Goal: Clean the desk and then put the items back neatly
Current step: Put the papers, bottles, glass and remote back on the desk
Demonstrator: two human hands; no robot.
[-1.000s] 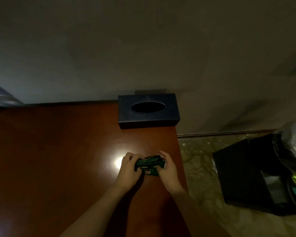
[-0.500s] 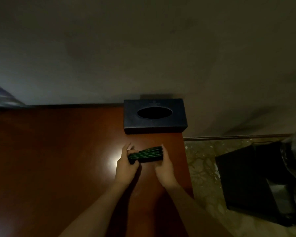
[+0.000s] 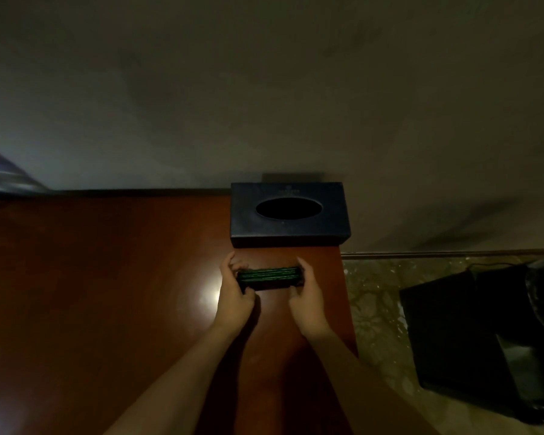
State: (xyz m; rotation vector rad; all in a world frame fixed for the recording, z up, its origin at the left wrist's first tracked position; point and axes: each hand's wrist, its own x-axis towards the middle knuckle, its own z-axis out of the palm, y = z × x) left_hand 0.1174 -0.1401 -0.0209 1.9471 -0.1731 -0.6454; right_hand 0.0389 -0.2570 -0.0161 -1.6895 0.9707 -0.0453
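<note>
Head view, single frame, dim light; I log what I can make out.

Item 1: green packets (image 3: 269,278), a small dark stack with green edges, standing on edge on the desk (image 3: 107,309) near its right border, just in front of the tissue box (image 3: 289,215). Held at both ends.

Item 2: left hand (image 3: 234,291), fingers curled round the stack's left end, thumb on the near side.

Item 3: right hand (image 3: 307,296), fingers curled against the right end, pinching the stack between the two hands. I judge the pair is squaring the packets into one block.

Item 4: tissue box, dark blue, oval opening on top, set square against the wall at the desk's back right corner; it looks already placed.

Item 5: desk, reddish-brown wood, a lamp glare beside the left hand. I cannot tell whether it has been wiped.

Item 6: black bin (image 3: 471,334) on the floor to the right, well apart from the desk.

Progress, my estimate: late stage, putting back. Box appears settled; the stack is not yet released. Whether other items remain lies outside the frame.
</note>
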